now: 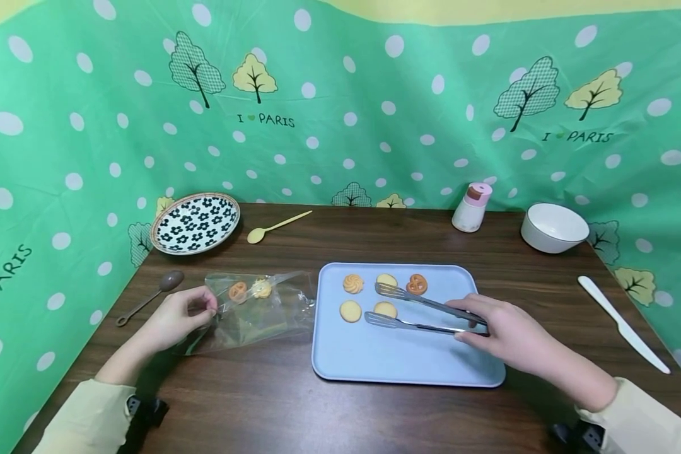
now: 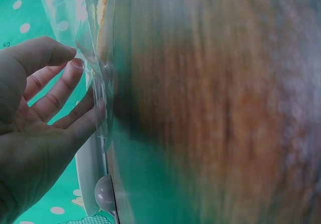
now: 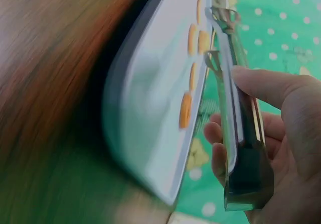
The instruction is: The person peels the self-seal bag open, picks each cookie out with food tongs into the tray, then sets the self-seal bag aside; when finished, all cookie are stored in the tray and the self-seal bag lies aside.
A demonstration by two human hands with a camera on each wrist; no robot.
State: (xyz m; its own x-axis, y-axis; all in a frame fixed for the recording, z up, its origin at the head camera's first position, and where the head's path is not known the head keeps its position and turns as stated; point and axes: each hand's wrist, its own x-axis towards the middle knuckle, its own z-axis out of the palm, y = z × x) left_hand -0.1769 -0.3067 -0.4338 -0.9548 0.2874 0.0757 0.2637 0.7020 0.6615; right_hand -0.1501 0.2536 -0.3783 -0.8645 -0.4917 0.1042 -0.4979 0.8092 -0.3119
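Observation:
My left hand (image 1: 181, 315) pinches the open-side edge of a clear plastic bag (image 1: 267, 318) between thumb and fingertip. Inside the bag are a pretzel-shaped cookie (image 1: 238, 291) and a pale cookie (image 1: 261, 289). My right hand (image 1: 511, 328) grips metal tongs (image 1: 425, 326), their arms spread apart over a light blue tray (image 1: 408, 366). Between the tong tips, in the head view, appears a round cookie (image 1: 385, 309); contact cannot be told. Also on the tray are a swirl cookie (image 1: 352, 284), a pretzel cookie (image 1: 417, 284) and further round cookies (image 1: 350, 311).
At the back left stand a flower-patterned plate (image 1: 195, 224) and a yellow spoon (image 1: 278, 227). A brown spoon (image 1: 150, 297) lies by the left hand. Back right are a pink-capped shaker (image 1: 472, 208) and a white bowl (image 1: 554, 228). A white knife (image 1: 624, 325) lies far right.

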